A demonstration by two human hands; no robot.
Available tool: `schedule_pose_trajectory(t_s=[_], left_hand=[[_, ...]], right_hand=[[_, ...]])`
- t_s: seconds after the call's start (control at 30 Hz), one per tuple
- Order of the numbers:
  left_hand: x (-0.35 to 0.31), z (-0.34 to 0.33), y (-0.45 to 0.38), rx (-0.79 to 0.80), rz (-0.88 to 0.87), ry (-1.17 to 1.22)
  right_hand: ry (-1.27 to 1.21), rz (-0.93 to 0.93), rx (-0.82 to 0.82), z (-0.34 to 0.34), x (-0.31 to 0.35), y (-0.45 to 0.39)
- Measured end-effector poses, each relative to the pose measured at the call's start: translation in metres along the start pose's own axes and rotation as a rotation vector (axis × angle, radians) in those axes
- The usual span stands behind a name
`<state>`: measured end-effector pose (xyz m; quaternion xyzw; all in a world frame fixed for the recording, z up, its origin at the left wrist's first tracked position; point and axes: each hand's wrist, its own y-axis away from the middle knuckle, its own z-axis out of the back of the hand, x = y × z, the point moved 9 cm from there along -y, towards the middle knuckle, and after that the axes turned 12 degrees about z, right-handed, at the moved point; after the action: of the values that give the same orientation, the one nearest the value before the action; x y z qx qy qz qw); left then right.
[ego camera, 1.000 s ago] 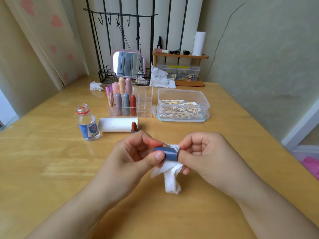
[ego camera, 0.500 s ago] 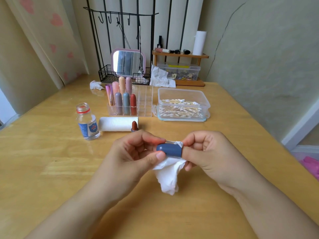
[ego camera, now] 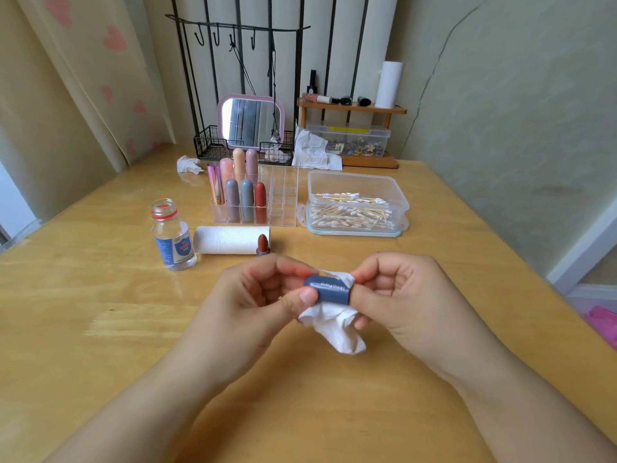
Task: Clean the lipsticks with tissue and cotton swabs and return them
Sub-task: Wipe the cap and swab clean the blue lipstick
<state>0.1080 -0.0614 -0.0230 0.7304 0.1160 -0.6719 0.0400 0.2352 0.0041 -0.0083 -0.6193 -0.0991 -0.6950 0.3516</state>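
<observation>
At a wooden table [ego camera: 100,329], we pinch a blue lipstick cap [ego camera: 329,290] between thumb and fingers of our left hand [ego camera: 263,295], above the tabletop. Our right hand [ego camera: 397,295] grips a white tissue [ego camera: 334,325] against the cap's other end. The open lipstick [ego camera: 262,245] stands behind.

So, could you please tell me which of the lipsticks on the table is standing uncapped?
The brick-red lipstick standing in front of the tissue roll, its bullet bare; those in the clear organizer are all capped.
</observation>
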Motion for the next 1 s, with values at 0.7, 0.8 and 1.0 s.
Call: schedule_pose_trajectory(t_s=[0.7,0.8,1.0], left_hand=[[0.006,0.000,-0.001,-0.019,0.006,-0.041],[0.005,-0.001,-0.001,-0.055,0.031,-0.172],[0.001,-0.003,-0.001,0.018,-0.008,-0.099]], right_hand=[[0.015,0.055,-0.011,0.001,0.002,-0.002],[0.163,0.148,-0.014,0.001,0.009,0.000],[0.048,0.112,-0.005,-0.001,0.006,-0.001]])
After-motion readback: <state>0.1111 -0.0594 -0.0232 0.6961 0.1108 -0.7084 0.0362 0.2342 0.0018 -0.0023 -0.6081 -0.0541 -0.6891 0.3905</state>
